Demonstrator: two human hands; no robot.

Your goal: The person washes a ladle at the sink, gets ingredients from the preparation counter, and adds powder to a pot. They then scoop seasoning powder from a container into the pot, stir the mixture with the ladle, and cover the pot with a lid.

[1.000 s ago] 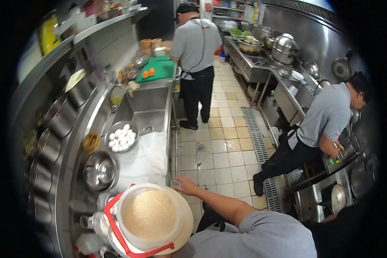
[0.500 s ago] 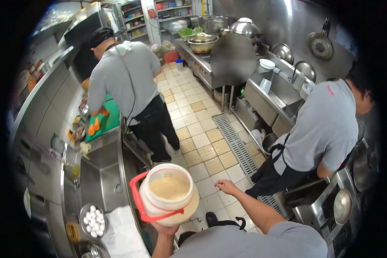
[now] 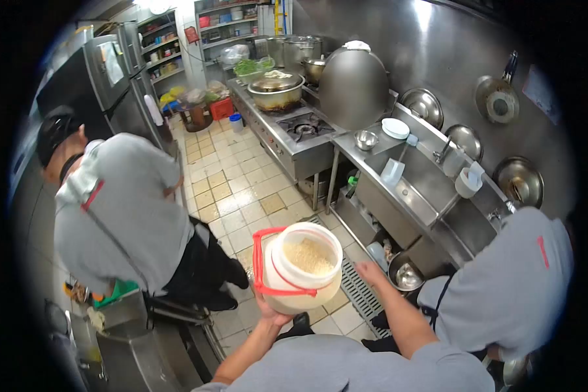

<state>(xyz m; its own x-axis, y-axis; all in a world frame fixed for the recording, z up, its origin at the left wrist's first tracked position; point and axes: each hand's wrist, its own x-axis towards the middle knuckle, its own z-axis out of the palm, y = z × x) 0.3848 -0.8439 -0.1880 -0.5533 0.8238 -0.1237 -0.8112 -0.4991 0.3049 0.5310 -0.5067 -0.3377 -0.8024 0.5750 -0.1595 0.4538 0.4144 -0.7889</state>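
Observation:
A wide-mouthed white plastic jar (image 3: pixel 297 304) with a red handle is held up in front of me. Pale grains that look like rice (image 3: pixel 309 257) lie inside it. My left hand (image 3: pixel 274 312) supports the jar from below on its left side, the fingers partly hidden under it. To the right of the jar, apart from it, hangs my right hand (image 3: pixel 371 274). It is over the floor drain and nothing shows in it; its fingers are blurred.
One co-worker (image 3: pixel 117 209) stands at the left by a green cutting board (image 3: pixel 116 294). Another co-worker (image 3: pixel 496 281) bends at the right. A steel sink (image 3: pixel 405 193), stove (image 3: pixel 304 127) and large lidded pot (image 3: pixel 274 91) line the right side. A grated drain (image 3: pixel 359 294) crosses the tiled floor.
My view has turned left to right, bringing the sinks and stove closer. The jar, still in my left hand, sits nearer the drain. The left co-worker appears closer, at the left edge.

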